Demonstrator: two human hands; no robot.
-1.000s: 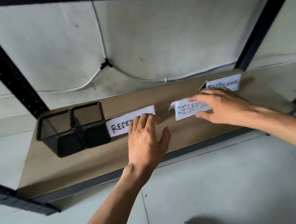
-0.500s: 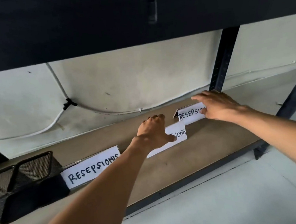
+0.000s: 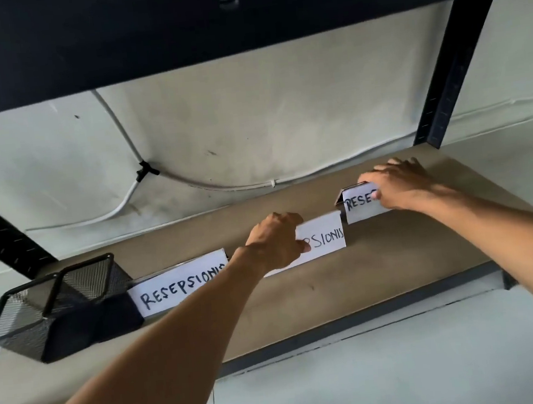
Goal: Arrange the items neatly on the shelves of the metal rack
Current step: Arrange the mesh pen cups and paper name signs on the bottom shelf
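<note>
On the shelf (image 3: 378, 256), the mesh holder (image 3: 57, 306) sits at your far left with the first card (image 3: 182, 286) just beside it, lettering outward so it reads from the front. Your left hand (image 3: 275, 240) pinches the middle card (image 3: 324, 238), thumb on its face, probably to slide it into line. Your right hand (image 3: 400, 185) clasps the right card (image 3: 359, 204) likewise; that card stands further back, so the row isn't straight yet.
</note>
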